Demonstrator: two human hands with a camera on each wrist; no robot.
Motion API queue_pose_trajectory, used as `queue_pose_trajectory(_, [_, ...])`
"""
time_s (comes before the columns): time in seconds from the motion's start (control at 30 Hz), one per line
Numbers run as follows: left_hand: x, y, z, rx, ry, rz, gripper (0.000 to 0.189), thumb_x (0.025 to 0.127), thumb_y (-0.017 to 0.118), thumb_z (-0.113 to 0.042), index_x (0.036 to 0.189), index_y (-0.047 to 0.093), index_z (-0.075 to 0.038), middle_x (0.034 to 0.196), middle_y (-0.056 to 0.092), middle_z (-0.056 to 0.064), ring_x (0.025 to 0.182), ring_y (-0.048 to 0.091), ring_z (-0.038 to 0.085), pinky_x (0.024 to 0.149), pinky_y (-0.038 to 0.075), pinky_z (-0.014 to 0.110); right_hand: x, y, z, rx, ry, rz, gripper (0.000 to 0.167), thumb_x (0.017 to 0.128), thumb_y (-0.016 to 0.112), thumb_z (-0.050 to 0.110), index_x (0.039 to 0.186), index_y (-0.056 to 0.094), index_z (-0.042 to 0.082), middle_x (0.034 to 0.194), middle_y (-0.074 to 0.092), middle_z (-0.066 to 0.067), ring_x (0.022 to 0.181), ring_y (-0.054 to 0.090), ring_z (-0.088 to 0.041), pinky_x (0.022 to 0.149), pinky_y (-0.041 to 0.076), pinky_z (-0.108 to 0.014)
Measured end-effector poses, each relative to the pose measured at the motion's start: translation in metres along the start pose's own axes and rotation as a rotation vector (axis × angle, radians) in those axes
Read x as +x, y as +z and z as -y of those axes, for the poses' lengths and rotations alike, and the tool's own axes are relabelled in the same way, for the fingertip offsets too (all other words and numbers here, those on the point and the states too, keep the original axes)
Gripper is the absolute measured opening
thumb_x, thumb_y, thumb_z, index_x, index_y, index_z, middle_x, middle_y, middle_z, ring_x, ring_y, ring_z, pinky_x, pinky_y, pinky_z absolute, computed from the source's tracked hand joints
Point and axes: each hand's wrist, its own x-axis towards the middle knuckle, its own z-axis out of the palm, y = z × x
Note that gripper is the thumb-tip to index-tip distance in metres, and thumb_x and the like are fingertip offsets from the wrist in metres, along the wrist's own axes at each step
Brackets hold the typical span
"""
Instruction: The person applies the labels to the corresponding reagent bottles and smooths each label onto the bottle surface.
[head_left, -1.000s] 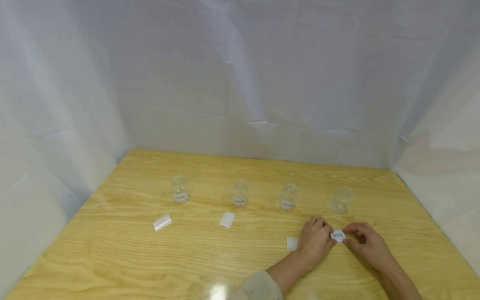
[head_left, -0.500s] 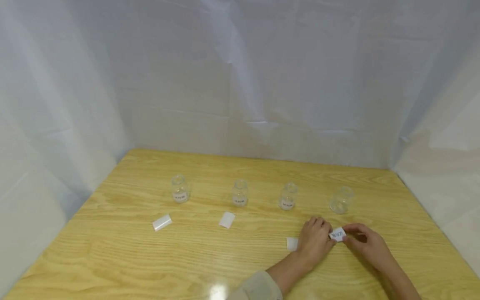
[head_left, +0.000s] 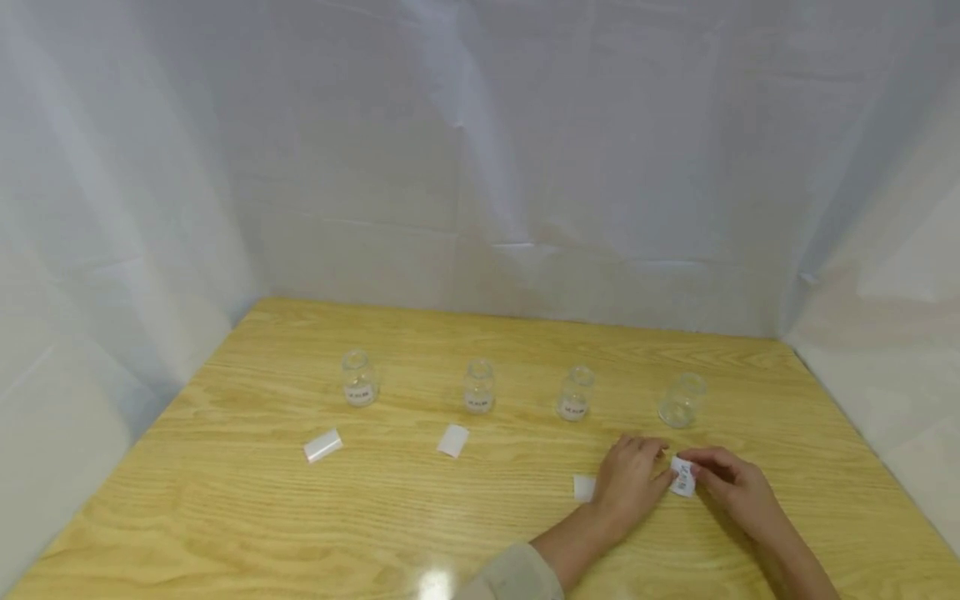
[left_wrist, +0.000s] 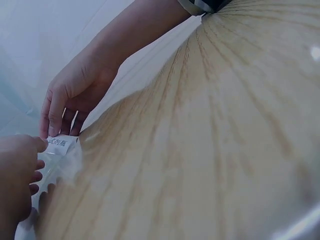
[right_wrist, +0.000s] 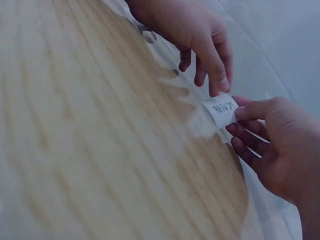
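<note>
My right hand (head_left: 738, 492) pinches a small white label (head_left: 683, 477) with printed dark characters between thumb and forefinger. In the right wrist view, the label (right_wrist: 223, 111) is slightly curved. My left hand (head_left: 630, 479) is just left of it, thumb and forefinger parted in the head view. In the right wrist view, the left hand's fingertips (right_wrist: 220, 89) come right up to the label's edge; whether they touch is hard to tell. An unlabelled glass bottle (head_left: 682, 400) stands behind the hands. White paper (head_left: 583, 487) lies partly under the left wrist.
Three glass bottles with white labels stand in a row to the left: a far-left bottle (head_left: 360, 379), a middle bottle (head_left: 479, 387) and another bottle (head_left: 576, 393). Two white paper pieces, one glossy piece (head_left: 322, 446) and one matte piece (head_left: 453, 441), lie on the wooden table (head_left: 337, 525).
The label has turned to a more upright slant and shifted slightly right with my right fingers. My left fingers have parted from their earlier pinch on its left end.
</note>
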Motion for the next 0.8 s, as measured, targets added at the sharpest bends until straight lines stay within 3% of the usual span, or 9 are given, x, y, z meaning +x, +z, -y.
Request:
queue_pose_trajectory(0.3, [0.0027, -0.0018, 0.0002, -0.125, 0.052, -0.104, 0.019, 0.077, 0.075, -0.022, 0.096, 0.07, -0.019, 0.081, 0.064, -0.016, 0.076, 0.049, -0.004, 0.069, 0.034, 0.004, 0.0003, 0.0016, 0.0045, 0.086, 0.004, -0.023, 0.022, 0.086, 0.058, -0.007, 0.107, 0.056, -0.011, 0.09, 0.063, 0.001, 0.081, 0.057, -0.01, 0.066, 0.046, -0.017])
queue_pose_trajectory(0.4, [0.0035, -0.0014, -0.0004, -0.223, -0.006, -0.119, 0.012, 0.079, 0.074, -0.018, 0.09, 0.072, -0.019, 0.078, 0.061, -0.015, 0.072, 0.047, -0.005, 0.06, 0.032, 0.003, 0.0012, 0.002, 0.0054, 0.08, 0.015, -0.04, 0.022, 0.086, 0.058, -0.005, 0.108, 0.055, -0.011, 0.09, 0.062, 0.003, 0.081, 0.057, -0.009, 0.067, 0.046, -0.017])
queue_pose_trajectory(0.6, [0.0058, -0.0007, -0.0023, -0.444, -0.195, -0.16, 0.005, 0.08, 0.072, -0.015, 0.084, 0.07, -0.016, 0.071, 0.053, -0.012, 0.063, 0.044, -0.004, 0.052, 0.034, 0.007, 0.0011, 0.0026, 0.006, 0.096, 0.071, -0.048, 0.02, 0.088, 0.057, -0.002, 0.106, 0.056, -0.013, 0.089, 0.063, 0.003, 0.08, 0.057, -0.004, 0.067, 0.047, -0.018])
queue_pose_trajectory(0.8, [0.0061, -0.0008, -0.0025, -0.471, -0.221, -0.155, 0.006, 0.078, 0.073, -0.015, 0.081, 0.068, -0.015, 0.071, 0.055, -0.013, 0.063, 0.045, -0.003, 0.054, 0.034, 0.009, 0.0001, 0.0024, 0.0077, 0.125, 0.105, -0.057, 0.021, 0.088, 0.058, -0.003, 0.105, 0.055, -0.015, 0.087, 0.064, 0.002, 0.079, 0.058, -0.004, 0.067, 0.048, -0.019])
